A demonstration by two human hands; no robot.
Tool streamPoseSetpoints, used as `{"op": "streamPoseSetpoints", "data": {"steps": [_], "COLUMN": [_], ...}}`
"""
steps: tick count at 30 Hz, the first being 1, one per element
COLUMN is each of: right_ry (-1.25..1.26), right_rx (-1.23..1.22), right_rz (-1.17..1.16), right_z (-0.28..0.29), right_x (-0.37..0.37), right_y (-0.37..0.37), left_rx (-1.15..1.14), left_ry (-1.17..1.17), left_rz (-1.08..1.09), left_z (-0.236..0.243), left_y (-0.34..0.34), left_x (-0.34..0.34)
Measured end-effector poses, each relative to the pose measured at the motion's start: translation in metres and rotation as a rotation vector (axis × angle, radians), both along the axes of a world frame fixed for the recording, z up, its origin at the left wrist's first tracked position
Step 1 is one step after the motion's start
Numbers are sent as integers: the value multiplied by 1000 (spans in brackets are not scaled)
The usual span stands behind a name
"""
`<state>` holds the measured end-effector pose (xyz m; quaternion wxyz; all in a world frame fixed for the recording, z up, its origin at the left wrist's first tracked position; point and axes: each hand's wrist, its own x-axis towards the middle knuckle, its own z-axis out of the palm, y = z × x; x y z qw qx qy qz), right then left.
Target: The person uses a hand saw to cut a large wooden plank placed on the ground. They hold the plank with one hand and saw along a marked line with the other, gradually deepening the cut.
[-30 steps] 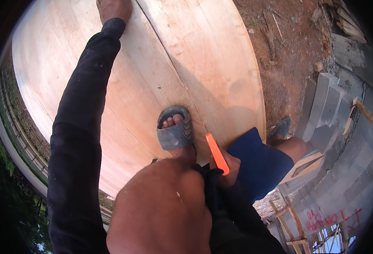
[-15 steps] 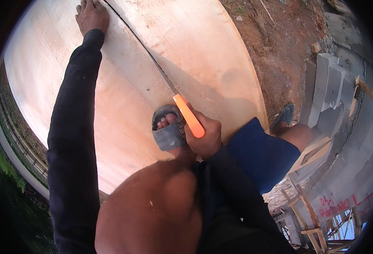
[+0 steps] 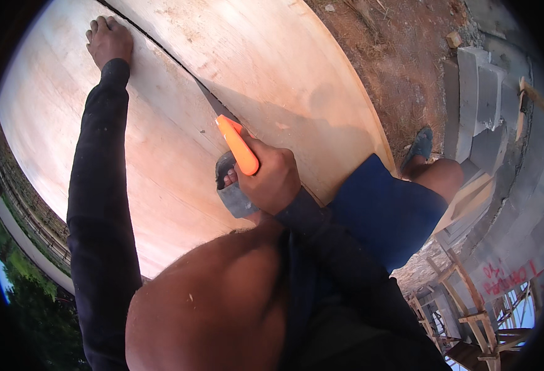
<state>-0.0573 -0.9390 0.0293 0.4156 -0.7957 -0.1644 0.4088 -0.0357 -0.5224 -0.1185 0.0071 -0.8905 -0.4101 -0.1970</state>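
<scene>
A hand saw (image 3: 237,144) with an orange handle is gripped in my right hand (image 3: 273,179). Its dark blade enters a long black cut in a pale plywood sheet (image 3: 167,179), with much of the metal hidden in or below the wood. The cut runs up and to the left, past the top edge of the view. Left of that line, my left hand (image 3: 110,42) lies on the plywood, arm stretched out and fingers loosely spread. My sandalled foot (image 3: 236,196) stands on the sheet beside the saw handle, partly covered by my right hand.
Reddish bare soil (image 3: 395,80) borders the sheet on the right, where my other sandalled foot (image 3: 418,148) rests. Grey concrete blocks (image 3: 479,93) are stacked beyond it. Wooden framing (image 3: 470,303) stands at the lower right, and green plants (image 3: 31,309) show at the lower left.
The saw and my right hand have moved up and to the left along the cut, so less blade shows. My left hand stays on the plywood while the whole view has shifted a little.
</scene>
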Motion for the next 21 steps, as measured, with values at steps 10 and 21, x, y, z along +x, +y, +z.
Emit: {"op": "streamPoseSetpoints", "data": {"steps": [10,21], "right_ry": [-248,-133], "right_rx": [26,59], "right_rz": [78,64], "right_z": [91,49], "right_x": [-41,-29], "right_y": [-148,-129], "left_rx": [38,-35], "left_ry": [13,-30], "left_rz": [7,-12], "left_z": [6,4], "left_y": [6,3], "left_x": [-6,-7]}}
